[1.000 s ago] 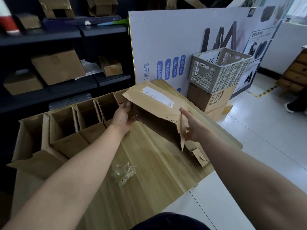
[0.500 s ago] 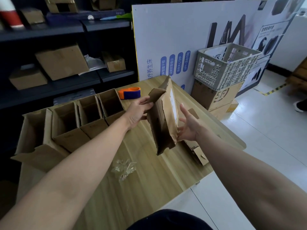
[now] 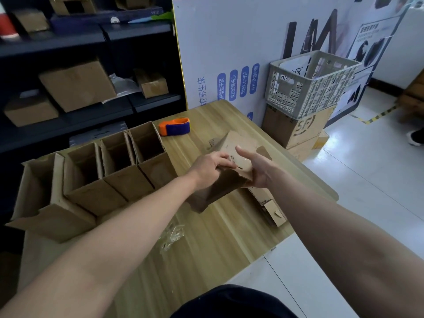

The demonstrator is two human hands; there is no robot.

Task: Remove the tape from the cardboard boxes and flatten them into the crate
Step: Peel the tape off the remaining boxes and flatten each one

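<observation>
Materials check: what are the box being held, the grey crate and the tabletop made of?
The box: brown cardboard, matte, with creased panels and ragged torn edges. The crate: looks like moulded grey plastic, with perforated lattice walls. The table: light wood-grain top with a slight sheen, probably laminate. The picture does not show whether it is solid wood.

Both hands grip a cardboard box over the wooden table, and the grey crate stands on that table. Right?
Not quite: the head view shows the grey crate on stacked cartons on the floor beside the table, not on it. The left hand and right hand do grip the cardboard box over the table.
</observation>
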